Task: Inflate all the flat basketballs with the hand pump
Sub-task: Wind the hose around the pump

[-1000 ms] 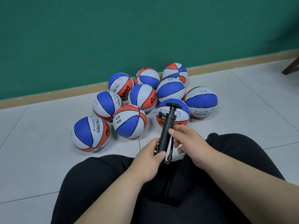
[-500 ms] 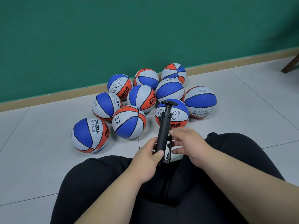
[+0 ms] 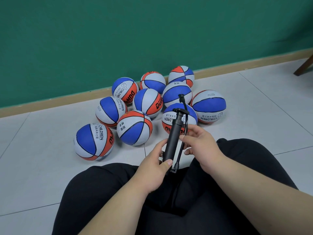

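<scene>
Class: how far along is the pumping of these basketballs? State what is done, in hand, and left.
Done: nothing visible; no ball is connected to the hand pump. In hand: the left hand grips the pump barrel while the right hand holds its hose, whose free end sticks up unattached. Left: all ten basketballs lie on the floor, each awaiting the pump.

Pale grey tiled floor (image 3: 42,175) with ten blue-white-orange basketballs (image 3: 134,128) clustered near the skirting board (image 3: 50,104).
</scene>
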